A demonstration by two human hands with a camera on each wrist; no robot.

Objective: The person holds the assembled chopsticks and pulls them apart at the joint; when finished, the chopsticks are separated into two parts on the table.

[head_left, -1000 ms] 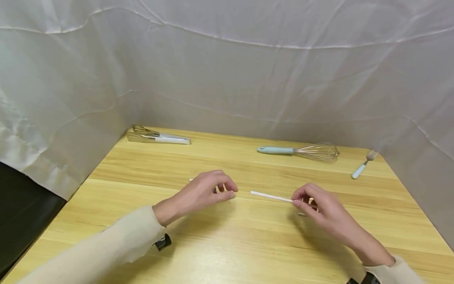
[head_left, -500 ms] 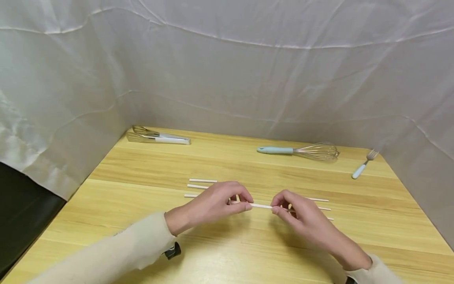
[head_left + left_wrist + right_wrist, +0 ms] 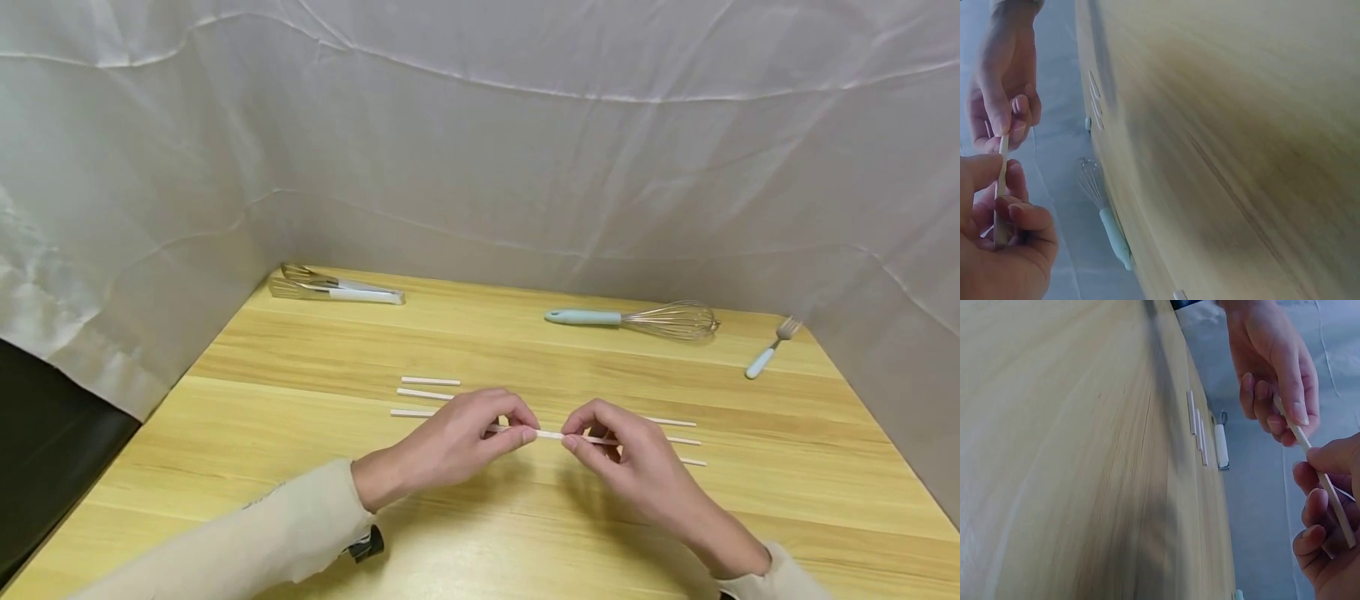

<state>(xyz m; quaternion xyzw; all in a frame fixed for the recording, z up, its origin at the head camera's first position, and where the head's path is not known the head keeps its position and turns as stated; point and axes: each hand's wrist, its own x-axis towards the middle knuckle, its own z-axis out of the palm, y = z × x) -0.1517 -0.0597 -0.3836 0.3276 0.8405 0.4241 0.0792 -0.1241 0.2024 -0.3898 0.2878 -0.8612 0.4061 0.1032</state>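
Between my two hands a thin white stick (image 3: pixel 550 434) is held level above the table. My left hand (image 3: pixel 468 433) pinches one part of it between thumb and fingers. Close by on the right, my right hand (image 3: pixel 633 462) pinches it the same way, leaving a short bare length between the fingertips. In the right wrist view the stick (image 3: pixel 1339 512) runs on below the thumb, along the curled fingers. Three similar white sticks (image 3: pixel 430 381) lie beyond my left hand, partly covered by it. Three more sticks (image 3: pixel 682 441) show past my right hand, their near ends hidden.
White-handled tongs (image 3: pixel 365 294) lie at the back left of the wooden table (image 3: pixel 465 550). A whisk (image 3: pixel 585 317) with a pale blue handle lies back right of centre, and a fork (image 3: pixel 761 362) farther right. Grey cloth (image 3: pixel 480 167) encloses the back and sides.
My left hand has moved right and taken hold of the stick. My right hand has come left with it, bringing the hands close together. More of the lying sticks is uncovered.
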